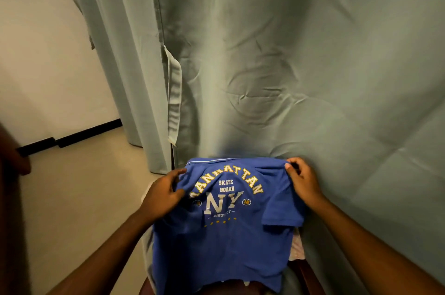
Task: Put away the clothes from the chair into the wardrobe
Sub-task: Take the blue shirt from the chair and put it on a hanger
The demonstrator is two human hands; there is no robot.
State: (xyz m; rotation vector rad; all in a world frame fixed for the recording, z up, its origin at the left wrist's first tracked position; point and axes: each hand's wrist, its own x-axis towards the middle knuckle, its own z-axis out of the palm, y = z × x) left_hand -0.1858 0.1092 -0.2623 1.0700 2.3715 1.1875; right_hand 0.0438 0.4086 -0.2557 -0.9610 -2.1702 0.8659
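Early in the job, by my reading. I have the blue shirt (224, 217) up in front of me, back side showing its yellow and white lettering, held at the shoulders: my left hand (166, 192) grasps the left shoulder with the cloth bunched under the fingers, my right hand (302, 180) pinches the right shoulder seam between thumb and fingertips. The shirt hangs near me, low in the scene, draped over what I take to be the chair (304, 275); only a dark reddish edge of it shows at the bottom, near right. A scrap of pale cloth (296, 246) peeks out just right of the shirt, under its sleeve, so likely more clothes wait there; I cannot tell how many. The wardrobe (289, 66) stands just beyond, a fabric-covered one in grey-green, its front closed. A flap (173, 95) along the seam at left hangs loose, but no opening shows and nothing of the inside, so its contents are unknown to me. Nothing visibly put away yet. Left to do: open the cover, stow this shirt, then the rest. Bare floor (84, 198) to the left.
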